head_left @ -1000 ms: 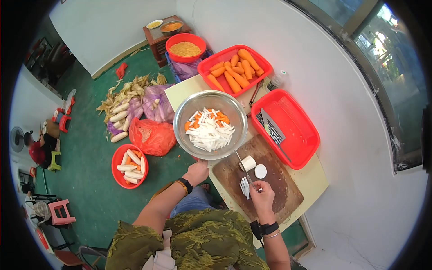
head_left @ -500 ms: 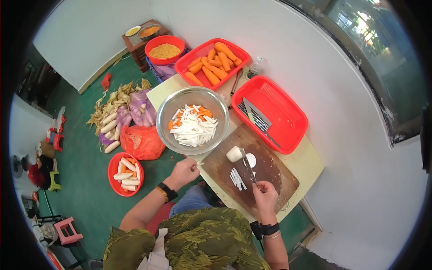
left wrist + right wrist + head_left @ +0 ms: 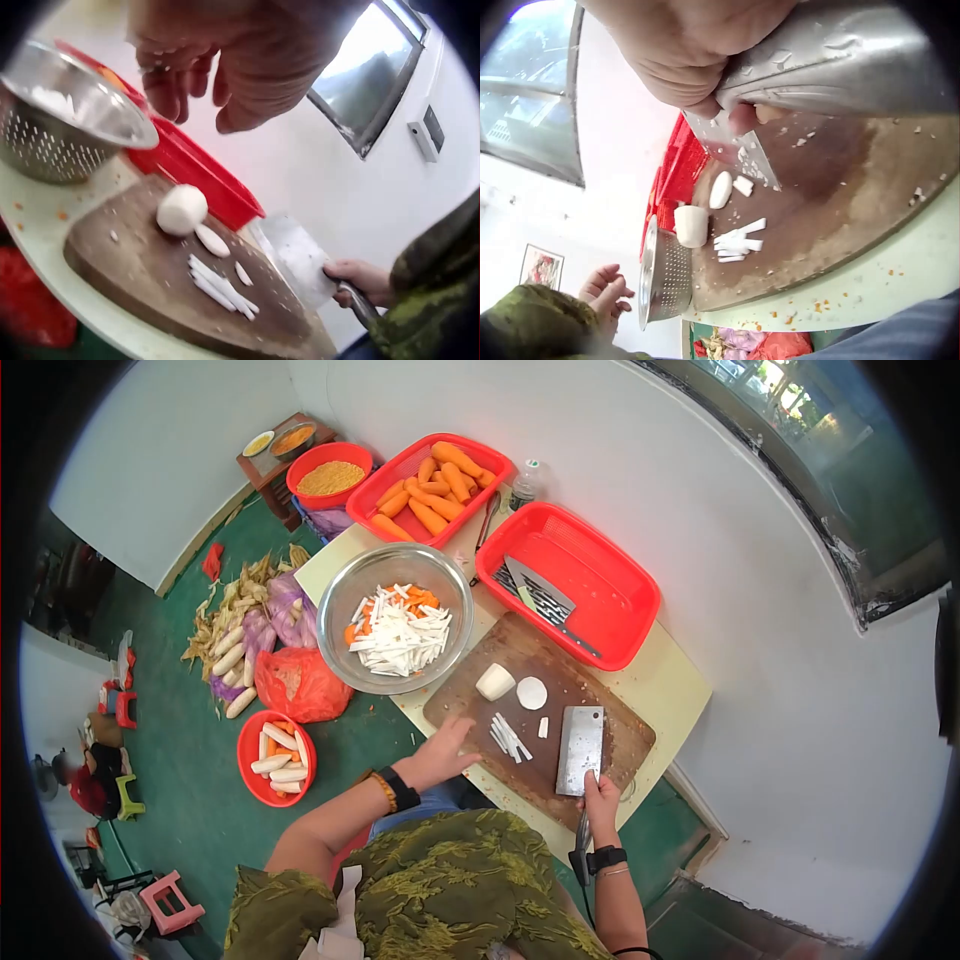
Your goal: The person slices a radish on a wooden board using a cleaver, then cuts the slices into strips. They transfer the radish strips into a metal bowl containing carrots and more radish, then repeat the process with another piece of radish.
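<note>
My right hand grips the handle of a cleaver, its broad blade lying flat-side up over the right part of the wooden cutting board. White bits cling to the blade in the right wrist view. Above the board's left edge hangs my left hand, fingers loosely bent and holding nothing. Between the hands lie a peeled white radish chunk, a round slice, a bunch of radish strips and one short piece. A steel colander with white strips over orange carrot pieces stands beyond my left hand.
A red basket holding knives sits behind the board. Another red basket contains peeled carrots, with a plastic bottle alongside. On the floor at left are a red basin of radishes and carrots and a red bag.
The left hand has moved from the colander's rim to over the board's left edge, opening its fingers. The right hand has drawn the cleaver rightward, away from the radish, and turned its blade flat.
</note>
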`<state>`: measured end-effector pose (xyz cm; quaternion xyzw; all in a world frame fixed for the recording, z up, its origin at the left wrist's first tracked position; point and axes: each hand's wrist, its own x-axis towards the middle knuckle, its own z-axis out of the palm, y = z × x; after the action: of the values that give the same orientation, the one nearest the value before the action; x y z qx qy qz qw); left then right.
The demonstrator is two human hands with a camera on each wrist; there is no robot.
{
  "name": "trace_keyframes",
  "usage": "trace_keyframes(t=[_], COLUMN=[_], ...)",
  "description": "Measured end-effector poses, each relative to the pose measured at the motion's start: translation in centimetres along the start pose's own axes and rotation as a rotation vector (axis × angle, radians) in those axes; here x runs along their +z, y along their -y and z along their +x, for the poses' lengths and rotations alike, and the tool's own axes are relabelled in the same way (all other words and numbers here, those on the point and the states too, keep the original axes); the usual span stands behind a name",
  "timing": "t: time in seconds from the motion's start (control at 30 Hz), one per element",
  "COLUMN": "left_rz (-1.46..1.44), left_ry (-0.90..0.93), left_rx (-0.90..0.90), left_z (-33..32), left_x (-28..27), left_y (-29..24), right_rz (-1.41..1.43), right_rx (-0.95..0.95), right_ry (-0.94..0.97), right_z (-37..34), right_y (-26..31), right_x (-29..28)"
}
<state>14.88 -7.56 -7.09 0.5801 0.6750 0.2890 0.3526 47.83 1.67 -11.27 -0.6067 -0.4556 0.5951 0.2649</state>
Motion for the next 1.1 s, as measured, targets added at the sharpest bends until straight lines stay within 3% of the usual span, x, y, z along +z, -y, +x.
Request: trace_keyframes(t=[0.23, 0.6, 1.1], left_rz=[-0.129, -0.108, -0.115], left_ry=[-0.044, -0.147, -0.204], left_rx=[-0.205, -0.258, -0.271], left_z=[3.0, 3.7, 3.9], left_x=[6.1, 7.9, 9.6], left_y=[0.2, -1.1, -0.2], right_rz=[0.005, 0.047, 0.056], right_rx=[0.052, 0.077, 0.053], right_ry=[0.119, 0.202, 0.282], right_z=[0.5, 1.0, 0.4], right_y=[-0.7, -2.5, -2.9], right_x=[0.1, -1.8, 0.0])
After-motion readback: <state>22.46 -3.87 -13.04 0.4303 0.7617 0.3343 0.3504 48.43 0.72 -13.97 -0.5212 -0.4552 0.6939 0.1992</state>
